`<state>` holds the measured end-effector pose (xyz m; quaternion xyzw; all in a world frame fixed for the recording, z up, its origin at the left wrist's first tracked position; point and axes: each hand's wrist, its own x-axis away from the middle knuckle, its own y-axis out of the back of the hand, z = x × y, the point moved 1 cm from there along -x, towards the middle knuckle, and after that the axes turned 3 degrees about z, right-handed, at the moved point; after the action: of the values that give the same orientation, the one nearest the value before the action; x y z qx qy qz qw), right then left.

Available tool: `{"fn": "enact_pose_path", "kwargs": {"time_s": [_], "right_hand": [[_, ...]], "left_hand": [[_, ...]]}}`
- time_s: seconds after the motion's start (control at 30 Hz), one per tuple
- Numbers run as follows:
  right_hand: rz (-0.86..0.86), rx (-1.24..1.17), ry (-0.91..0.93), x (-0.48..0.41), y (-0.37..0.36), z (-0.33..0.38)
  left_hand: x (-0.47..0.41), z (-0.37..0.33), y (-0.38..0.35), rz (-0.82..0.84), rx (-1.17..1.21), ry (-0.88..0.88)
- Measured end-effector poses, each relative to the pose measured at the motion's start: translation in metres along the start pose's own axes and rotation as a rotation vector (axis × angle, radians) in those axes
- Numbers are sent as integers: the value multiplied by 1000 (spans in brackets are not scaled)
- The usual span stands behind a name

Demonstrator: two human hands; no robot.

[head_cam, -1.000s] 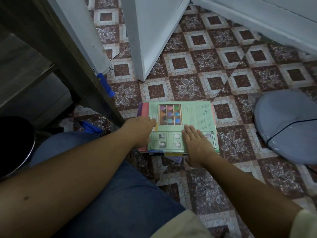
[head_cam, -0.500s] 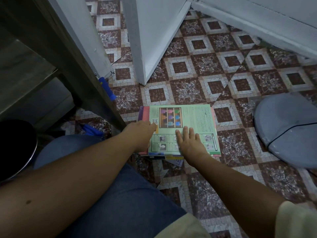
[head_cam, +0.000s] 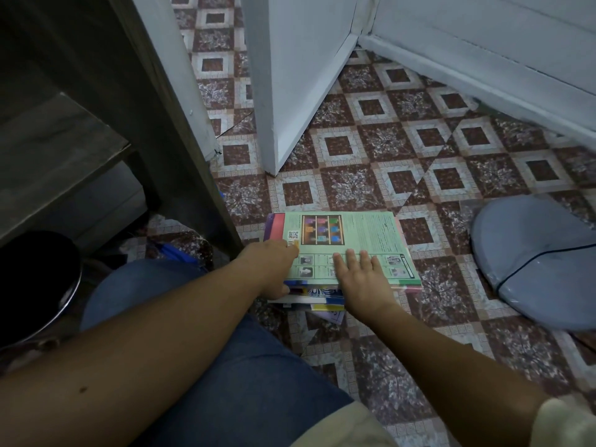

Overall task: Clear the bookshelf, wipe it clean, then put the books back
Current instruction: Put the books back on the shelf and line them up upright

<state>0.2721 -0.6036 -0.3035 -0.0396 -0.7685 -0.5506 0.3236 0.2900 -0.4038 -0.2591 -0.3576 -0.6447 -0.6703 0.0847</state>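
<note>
The left hand (head_cam: 274, 269) is curled round the left edge of the stack of books (head_cam: 309, 300), with the fingers on top and the thumb at the near side. The right hand (head_cam: 362, 282) is laid flat on the green book (head_cam: 351, 246) at the top of the stack, with its fingers straight and a little spread. The stack is set on the tiled floor (head_cam: 387, 150), just in front of a knee in blue jeans (head_cam: 154, 291). Edges in pink, purple, blue and yellow are seen under the green book. The dark wooden bookshelf (head_cam: 154, 124) is found to the left of the stack, near it. A white door (head_cam: 300, 75) is seen behind the stack. A grey round cushion (head_cam: 532, 262) is laid on the floor to the right, apart from the books. A round black thing with a shiny rim (head_cam: 32, 285) is seen at the far left, but what it is cannot be told.
</note>
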Motion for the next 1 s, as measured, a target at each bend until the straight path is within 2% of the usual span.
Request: {"fn": "enact_pose_path", "kwargs": {"time_s": [0.1,0.2,0.3,0.37,0.53,0.63,0.8,1.0], "right_hand": [[-108,-116,-43,8,20,1],[-260,-163,-30,16,54,-3],[-268,-149,-33,26,93,-6],[-244,-153,-14,33,115,-7],[-305,-88,35,52,164,4],[-414,38,83,57,187,24],[-507,33,180,68,233,66],[-599,76,340,104,291,122]], "left_hand": [[1,-3,2,-23,-27,-24],[6,-9,14,-172,-25,-25],[12,-15,28,-393,-72,18],[18,-13,35,-453,-76,61],[54,14,56,-435,64,50],[90,35,69,-474,103,70],[162,69,86,-539,108,91],[253,105,98,-604,-20,203]]}}
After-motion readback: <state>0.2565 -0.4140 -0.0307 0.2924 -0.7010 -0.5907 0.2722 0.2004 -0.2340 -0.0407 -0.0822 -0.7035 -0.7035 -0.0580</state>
